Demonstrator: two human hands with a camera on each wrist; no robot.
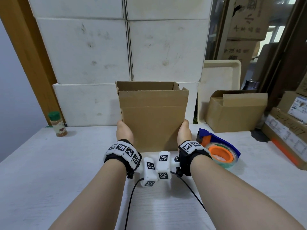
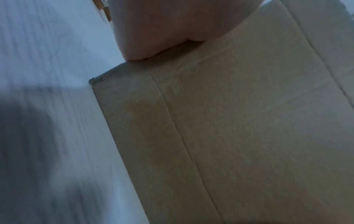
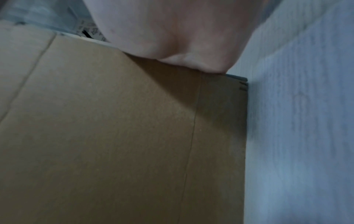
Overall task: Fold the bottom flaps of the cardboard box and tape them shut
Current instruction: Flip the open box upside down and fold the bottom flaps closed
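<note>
A brown cardboard box (image 1: 153, 123) stands upright on the white table (image 1: 49, 163) with its top flaps up and open. My left hand (image 1: 124, 132) presses against its left side and my right hand (image 1: 184, 131) against its right side, low down. The fingers of both hands run along the side walls and are hidden. In the left wrist view the heel of the left hand (image 2: 172, 30) meets the box (image 2: 229, 136) at its corner edge. The right wrist view shows the right hand (image 3: 172, 37) likewise on the box (image 3: 114, 136). A blue and orange tape dispenser (image 1: 219, 146) lies just right of my right wrist.
A spice jar (image 1: 57, 124) with a green cap stands at the back left. White boxes (image 1: 116, 47) are stacked behind the box. A cream tray (image 1: 219, 80) leans at the back right beside a smaller cardboard box (image 1: 235, 112). More cartons (image 1: 285, 135) crowd the right edge.
</note>
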